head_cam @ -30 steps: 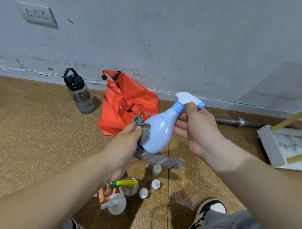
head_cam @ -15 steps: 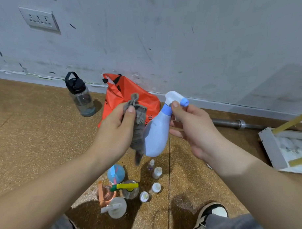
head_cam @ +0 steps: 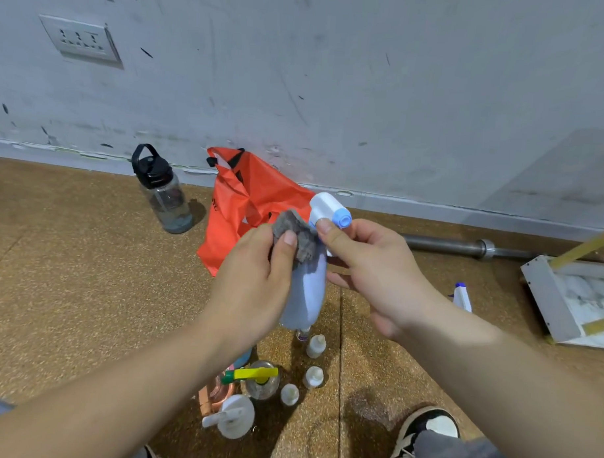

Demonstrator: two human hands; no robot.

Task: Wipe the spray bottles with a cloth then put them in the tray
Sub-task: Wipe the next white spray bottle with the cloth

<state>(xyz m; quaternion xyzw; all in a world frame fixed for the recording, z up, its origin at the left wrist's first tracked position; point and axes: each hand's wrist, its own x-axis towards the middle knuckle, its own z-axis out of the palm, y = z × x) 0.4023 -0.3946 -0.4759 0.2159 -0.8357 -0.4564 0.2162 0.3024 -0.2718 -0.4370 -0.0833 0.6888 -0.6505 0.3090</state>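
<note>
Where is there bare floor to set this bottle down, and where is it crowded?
Bare floor lies left of the water bottle and orange bag, and between the small bottles and the tray, apart from one white spray bottle. It is crowded among the small bottles.

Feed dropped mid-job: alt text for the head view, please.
The left hand grips a grey cloth against a blue spray bottle held at the neck by the right hand, above small bottles on the floor; a white tray lies far right.
</note>
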